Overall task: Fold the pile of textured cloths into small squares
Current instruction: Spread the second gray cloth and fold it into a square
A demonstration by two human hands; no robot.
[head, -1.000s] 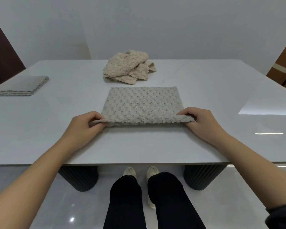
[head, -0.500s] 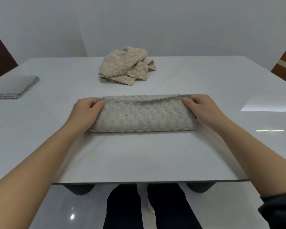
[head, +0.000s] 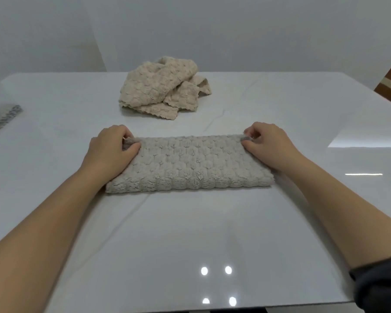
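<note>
Beige folded cloth, both hands' grip pinching far corners, grey stack cropped left

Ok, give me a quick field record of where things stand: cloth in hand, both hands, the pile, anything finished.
cloth in work: folded to a long strip, flat on the table
left hand: pinching far left corner
right hand: pinching far right corner
unfolded pile: crumpled, beyond the strip, apart from it
folded cloth: far left edge, mostly out of view
</note>
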